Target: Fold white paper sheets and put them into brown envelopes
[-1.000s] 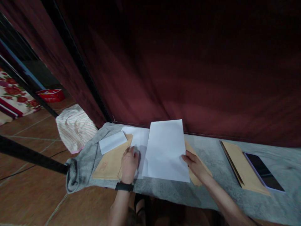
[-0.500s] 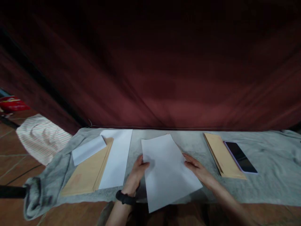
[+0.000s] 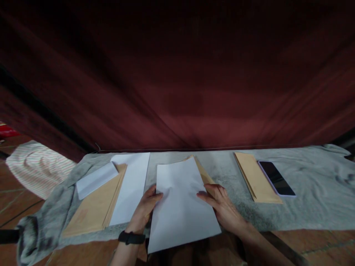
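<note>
A white sheet of paper [image 3: 180, 210] is held up between my two hands over the front edge of the cloth-covered surface. My left hand [image 3: 148, 203] pinches its left edge, thumb on top. On the right edge, my right hand [image 3: 220, 205] grips the paper with its thumb on the front face. Behind the sheet, part of a brown envelope [image 3: 203, 171] sticks out at the upper right; most of it is hidden. I cannot tell whether the right fingers also hold that envelope.
To the left lie several brown envelopes [image 3: 88, 218], a folded white paper [image 3: 97, 180] on them and white paper [image 3: 133, 184] beside. Brown envelopes [image 3: 257, 181] and a phone [image 3: 277, 179] lie to the right on the grey cloth [image 3: 318, 192]. A dark red curtain [image 3: 177, 92] hangs behind.
The paper has turned a little and sits further left in view, along with both hands. More of the brown envelope shows behind it. The whole view has shifted slightly.
</note>
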Tool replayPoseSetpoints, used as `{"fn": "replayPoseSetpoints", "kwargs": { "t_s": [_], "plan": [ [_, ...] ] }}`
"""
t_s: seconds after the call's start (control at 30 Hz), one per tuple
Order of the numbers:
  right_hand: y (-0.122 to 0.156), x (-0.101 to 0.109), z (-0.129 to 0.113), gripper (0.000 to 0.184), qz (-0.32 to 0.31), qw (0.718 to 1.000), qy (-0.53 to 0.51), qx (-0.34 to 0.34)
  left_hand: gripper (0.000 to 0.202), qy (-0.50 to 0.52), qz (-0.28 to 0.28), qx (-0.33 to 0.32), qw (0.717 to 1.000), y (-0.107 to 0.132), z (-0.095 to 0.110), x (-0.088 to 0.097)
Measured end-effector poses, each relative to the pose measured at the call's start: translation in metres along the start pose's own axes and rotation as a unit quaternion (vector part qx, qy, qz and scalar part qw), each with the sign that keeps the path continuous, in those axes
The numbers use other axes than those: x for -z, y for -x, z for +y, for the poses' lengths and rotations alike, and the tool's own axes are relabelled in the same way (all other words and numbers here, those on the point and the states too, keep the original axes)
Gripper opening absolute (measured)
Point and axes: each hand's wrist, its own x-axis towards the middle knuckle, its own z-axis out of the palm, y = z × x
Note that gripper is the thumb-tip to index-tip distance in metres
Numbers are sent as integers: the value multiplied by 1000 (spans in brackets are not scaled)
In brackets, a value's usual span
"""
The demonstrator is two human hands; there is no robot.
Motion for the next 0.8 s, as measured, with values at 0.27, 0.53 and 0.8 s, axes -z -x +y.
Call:
{"fn": "replayPoseSetpoints", "kwargs": {
  "t_s": [0.27,0.53,0.8],
  "plan": [
    [-9,1,-9,55,-101,982,-146,56,59,-153,62,-91,982,6,-3,28],
    [-12,-10,12,49,-11,926,-323,-197,41,-314,-100,-130,935,43,0,56],
    [-18,-17,14,56,3,890,-385,-245,41,-195,-166,-85,963,37,5,35]
  ]
}}
